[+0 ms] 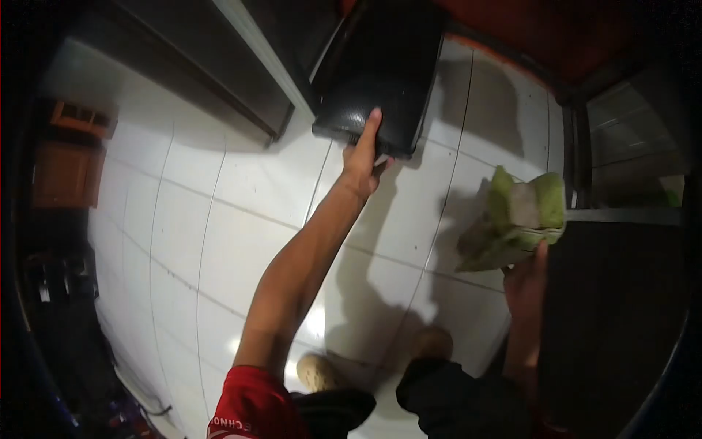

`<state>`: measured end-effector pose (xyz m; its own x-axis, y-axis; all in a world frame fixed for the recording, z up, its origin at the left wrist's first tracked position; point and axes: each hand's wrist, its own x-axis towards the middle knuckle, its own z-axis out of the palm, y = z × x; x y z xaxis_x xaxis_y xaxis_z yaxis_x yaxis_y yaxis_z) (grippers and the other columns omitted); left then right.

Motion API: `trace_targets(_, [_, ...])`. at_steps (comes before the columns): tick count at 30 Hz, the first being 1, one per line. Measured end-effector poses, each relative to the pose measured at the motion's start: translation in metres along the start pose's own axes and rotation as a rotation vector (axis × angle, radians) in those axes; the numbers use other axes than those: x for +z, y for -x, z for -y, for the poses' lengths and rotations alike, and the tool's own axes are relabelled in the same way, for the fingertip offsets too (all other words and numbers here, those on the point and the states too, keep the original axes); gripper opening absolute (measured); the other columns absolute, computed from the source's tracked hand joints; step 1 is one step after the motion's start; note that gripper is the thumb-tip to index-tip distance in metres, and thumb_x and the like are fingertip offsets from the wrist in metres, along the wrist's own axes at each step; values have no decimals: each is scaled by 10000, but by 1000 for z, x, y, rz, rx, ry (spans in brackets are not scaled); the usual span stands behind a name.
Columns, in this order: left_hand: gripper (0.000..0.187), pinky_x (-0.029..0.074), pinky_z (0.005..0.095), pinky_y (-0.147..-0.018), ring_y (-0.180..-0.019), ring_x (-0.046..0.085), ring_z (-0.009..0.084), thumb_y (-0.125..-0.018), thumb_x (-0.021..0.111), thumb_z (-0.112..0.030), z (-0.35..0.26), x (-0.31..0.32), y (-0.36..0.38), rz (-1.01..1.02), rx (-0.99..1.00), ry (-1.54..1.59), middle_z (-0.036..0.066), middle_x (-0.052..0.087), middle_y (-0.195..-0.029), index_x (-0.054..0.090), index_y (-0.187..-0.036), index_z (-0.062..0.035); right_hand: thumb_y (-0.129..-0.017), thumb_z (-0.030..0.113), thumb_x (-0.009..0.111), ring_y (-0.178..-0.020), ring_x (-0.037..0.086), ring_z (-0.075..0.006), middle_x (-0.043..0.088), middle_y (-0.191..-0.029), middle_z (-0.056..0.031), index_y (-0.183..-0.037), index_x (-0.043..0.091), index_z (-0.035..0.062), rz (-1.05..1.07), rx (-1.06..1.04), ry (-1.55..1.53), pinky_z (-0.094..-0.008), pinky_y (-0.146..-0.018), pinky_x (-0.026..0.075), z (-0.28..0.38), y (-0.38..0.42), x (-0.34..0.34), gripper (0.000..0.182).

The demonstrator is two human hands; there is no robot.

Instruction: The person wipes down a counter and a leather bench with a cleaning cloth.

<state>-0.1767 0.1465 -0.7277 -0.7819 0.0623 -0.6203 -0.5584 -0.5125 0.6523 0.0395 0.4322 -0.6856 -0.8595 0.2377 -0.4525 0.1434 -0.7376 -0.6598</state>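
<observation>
Near the top centre, my left hand (pixel 363 157) grips the near edge of a black, textured, box-like object (pixel 380 73), its thumb on top and its fingers underneath. At the right, my right hand (pixel 528 276) holds a crumpled green cloth (pixel 504 245) with a paler patch. The cloth hangs above the tiled floor, apart from the black object. Part of my right hand is hidden behind the cloth and in dim light.
White floor tiles (pixel 248 241) spread below, with my feet at the bottom centre. A dark panel with a metal edge (pixel 274 66) stands upper left. A dark cabinet (pixel 614 314) is at the right, and wooden furniture (pixel 66 175) at the far left.
</observation>
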Motion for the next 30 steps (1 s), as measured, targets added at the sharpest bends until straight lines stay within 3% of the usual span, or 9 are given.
trace_targets(3, [797, 459, 330, -770, -1035, 524, 171, -731, 754, -574, 2, -11, 18, 57, 79, -60, 45, 539, -1199, 464, -1299, -95, -1045, 350, 317, -1261, 425, -225, 416, -1396, -141, -1450, 266, 3, 18, -469, 788, -335, -1065, 304, -34, -23, 9, 536])
trace_targets(6, [775, 457, 307, -743, -1027, 528, 159, -764, 726, -570, 13, -36, 47, 94, 50, -62, 42, 530, -1210, 447, -1309, -94, -1042, 371, 335, -1281, 402, -198, 402, -1409, -134, -1439, 275, -11, 60, -541, 820, -330, -1061, 321, -15, -16, 48, 553])
trace_targets(10, [787, 408, 386, -961, -1178, 470, 190, -815, 663, -580, 33, -87, 125, 46, -40, -106, 58, 484, -1295, 375, -1368, -99, -1039, 397, 339, -1279, 409, -192, 421, -1394, -129, -1428, 298, -5, 39, -624, 532, -332, -1057, 325, 3, -15, 125, 562])
trace_targets(16, [694, 383, 416, -1027, -1237, 449, 238, -894, 644, -400, 77, -192, 262, -25, -152, -170, 111, 455, -1329, 322, -1394, -43, -1041, 400, 323, -1191, 494, -195, 495, -1323, -128, -1396, 366, 0, 273, -776, 750, -313, -1004, 380, 6, -18, 192, 536])
trace_targets(19, [675, 371, 379, -1042, -1236, 436, 233, -890, 657, -260, 103, -237, 315, -24, -29, -144, 122, 434, -1344, 290, -1401, -14, -1046, 367, 306, -1075, 555, -198, 568, -1218, -129, -1292, 482, -28, 133, -792, 1057, -316, -939, 429, 7, -26, 199, 497])
trace_targets(23, [697, 347, 341, -1045, -1238, 405, 208, -878, 655, -206, 139, -265, 366, -174, 144, -103, 119, 416, -1334, 251, -1403, 11, -1007, 361, 378, -1125, 533, -355, 531, -1286, -204, -1252, 563, 60, 498, -619, 2064, -396, -988, 400, -76, -59, 183, 430])
trace_targets(25, [701, 346, 338, -1041, -1236, 404, 205, -876, 658, -220, 138, -277, 368, -146, 170, -158, 117, 418, -1331, 254, -1402, 7, -927, 432, 486, -1191, 494, -354, 515, -1338, -163, -1088, 688, 235, 498, -982, 1980, -469, -1042, 331, -139, -37, 176, 324])
trace_targets(27, [719, 342, 337, -1040, -1233, 405, 208, -868, 669, -234, 129, -270, 362, -199, 152, -132, 119, 420, -1329, 255, -1402, 10, -878, 398, 551, -1103, 554, -314, 612, -1208, -117, -984, 709, 204, 701, -1136, 2022, -485, -983, 360, -162, -22, 195, 271])
trace_targets(30, [734, 335, 342, -1046, -1235, 404, 217, -863, 674, -238, 134, -269, 343, -132, 166, -201, 124, 421, -1331, 249, -1408, 12, -746, 298, 603, -902, 601, -265, 667, -881, -40, -862, 700, 189, 1418, -979, 1491, -454, -861, 396, -252, 52, 199, 187])
